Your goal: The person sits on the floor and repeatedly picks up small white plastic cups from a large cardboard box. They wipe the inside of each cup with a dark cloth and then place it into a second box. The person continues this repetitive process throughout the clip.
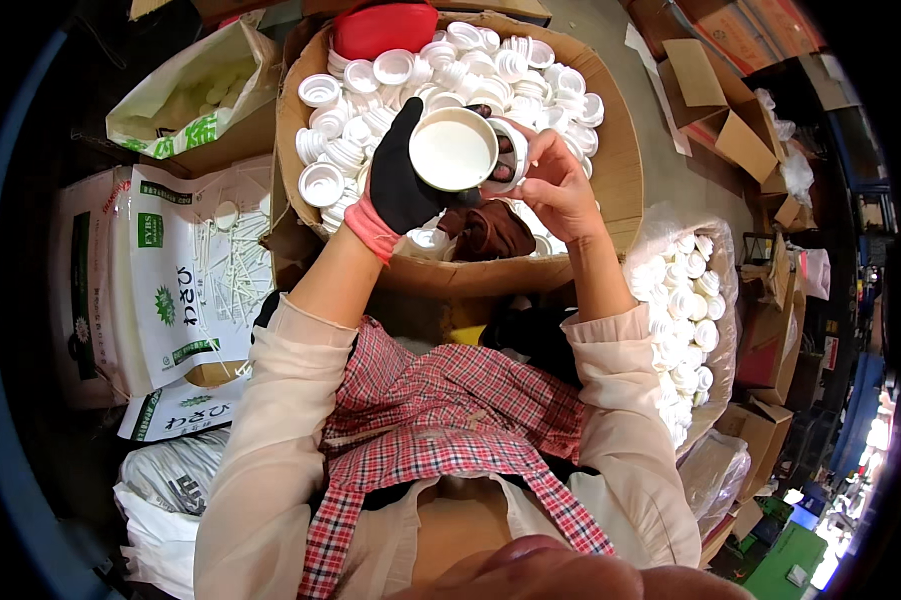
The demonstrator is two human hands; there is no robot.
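Note:
My left hand [399, 172], in a black glove with a pink cuff, is closed round a round white plastic lid [454, 150] whose smooth face is turned up. Dark fingertips of that glove show past the lid's right edge. Beside it, a second white round cap [518, 157] is pinched between the thumb and fingers of my bare right hand [559, 185]. The two pieces meet or overlap; whether they are joined I cannot tell. Both hands are over a cardboard box [619, 130] heaped with white plastic caps [346, 155]. A dark brown cloth [491, 230] lies at the box's near side.
A red object [384, 30] rests on the far side of the heap. To the left are a bag [196, 90] of pale pieces and a printed sack [176, 270] with thin white sticks [233, 265]. At right, a clear bag [686, 320] holds white pieces, near open cardboard boxes [716, 100].

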